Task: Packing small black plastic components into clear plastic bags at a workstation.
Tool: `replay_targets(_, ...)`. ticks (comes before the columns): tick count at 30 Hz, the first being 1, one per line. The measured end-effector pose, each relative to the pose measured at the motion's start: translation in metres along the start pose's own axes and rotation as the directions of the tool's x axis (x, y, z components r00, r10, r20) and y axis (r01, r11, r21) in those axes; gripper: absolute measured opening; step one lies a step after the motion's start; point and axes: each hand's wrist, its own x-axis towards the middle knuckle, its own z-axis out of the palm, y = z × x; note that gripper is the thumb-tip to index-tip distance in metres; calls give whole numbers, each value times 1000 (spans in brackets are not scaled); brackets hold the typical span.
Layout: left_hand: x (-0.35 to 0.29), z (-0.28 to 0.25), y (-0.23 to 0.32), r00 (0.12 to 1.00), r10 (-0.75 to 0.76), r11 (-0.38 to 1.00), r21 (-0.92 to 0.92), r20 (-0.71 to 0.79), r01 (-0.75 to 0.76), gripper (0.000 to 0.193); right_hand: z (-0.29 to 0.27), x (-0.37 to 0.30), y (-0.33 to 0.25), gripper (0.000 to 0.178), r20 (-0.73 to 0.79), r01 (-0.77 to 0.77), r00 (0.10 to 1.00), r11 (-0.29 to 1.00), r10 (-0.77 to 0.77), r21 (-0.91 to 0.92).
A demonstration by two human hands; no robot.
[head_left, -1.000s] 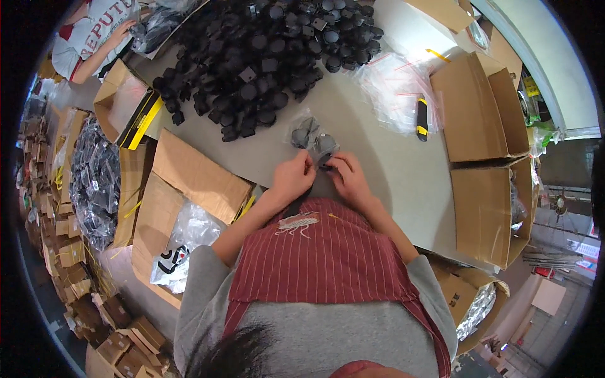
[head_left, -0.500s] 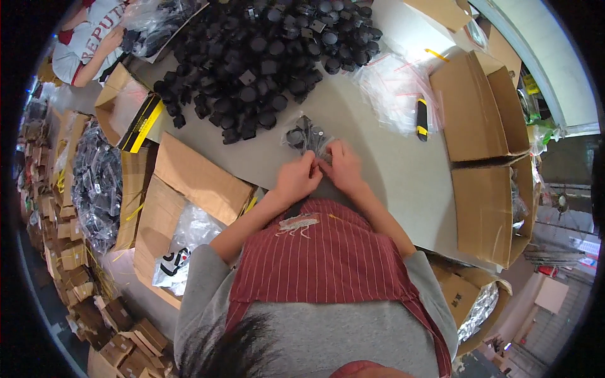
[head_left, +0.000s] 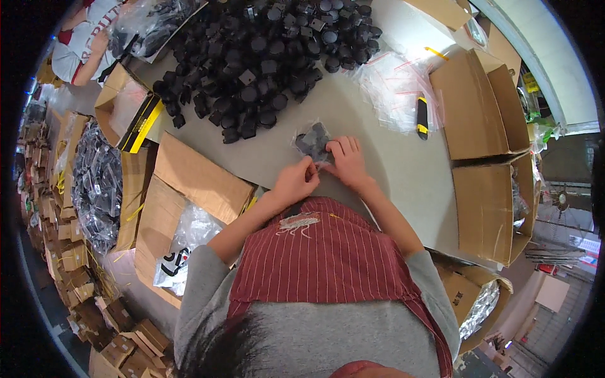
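Observation:
A clear plastic bag (head_left: 313, 140) with black parts inside lies on the grey table in front of me. My left hand (head_left: 296, 181) pinches the bag's near edge, its fingers closed together. Beside it, my right hand (head_left: 347, 161) grips the near right part of the same bag, with some fingers resting over it. What the parts in the bag are cannot be made out exactly. Beyond the bag spreads a large pile of small black plastic parts (head_left: 252, 69), many with round caps.
Flat clear bags (head_left: 394, 88) lie at the right with a black-and-yellow cutter (head_left: 421, 118) on them. Open cartons (head_left: 476, 113) line the right edge. At my left stands an open carton (head_left: 195, 170) and a box of bagged black parts (head_left: 96, 183). Another person (head_left: 85, 47) works at far left.
The bag has turned and flattened a little toward the right. My right hand has shifted slightly up and right, and my left hand slightly down.

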Motion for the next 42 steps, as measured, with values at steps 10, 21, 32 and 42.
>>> replay_targets(10,13,-4,6,983,109,985,118,150,-128,16,14,6,-2,41,-3,0,1000,1000,0,-28)
replay_targets(21,34,-77,47,957,272,867,458,-102,-197,13,-66,32,-31,19,-29,-105,992,914,126,393)
replay_targets(32,41,-74,57,979,196,953,247,-54,-177,15,-137,41,-38,6,197,87,974,989,-109,119)
replay_targets(42,43,-51,53,986,126,983,-148,109,-110,24,-144,13,-26,8,175,-67,984,989,43,131)
